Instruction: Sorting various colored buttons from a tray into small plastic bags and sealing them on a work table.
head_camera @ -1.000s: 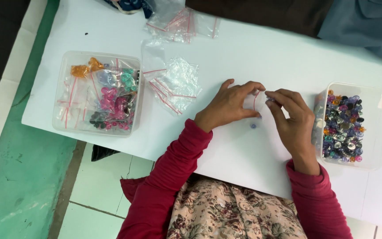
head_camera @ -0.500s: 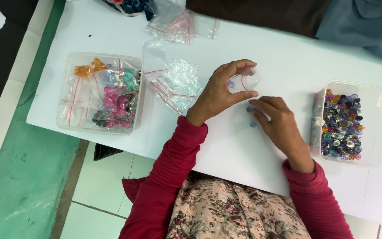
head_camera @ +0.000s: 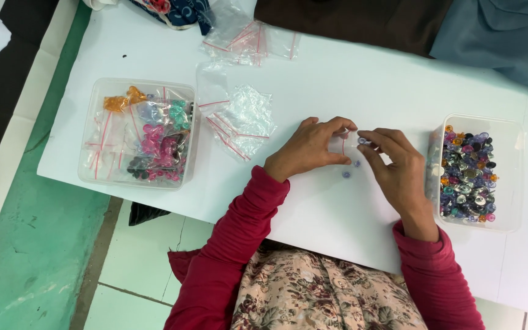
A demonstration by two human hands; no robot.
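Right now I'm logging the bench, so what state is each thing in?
small clear bag: pinched in left hand, upright.
pale bead: at right hand fingertips.
right tub: lidless, full of mixed gems.
left tub: lidless, holds filled bags.
empty bags: loose pile.

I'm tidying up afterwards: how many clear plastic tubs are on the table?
2. One tub stands at the table's left, holding small bags of coloured beads. The other tub stands at the right, beside the right hand, filled with loose mixed gems. None seems hidden.
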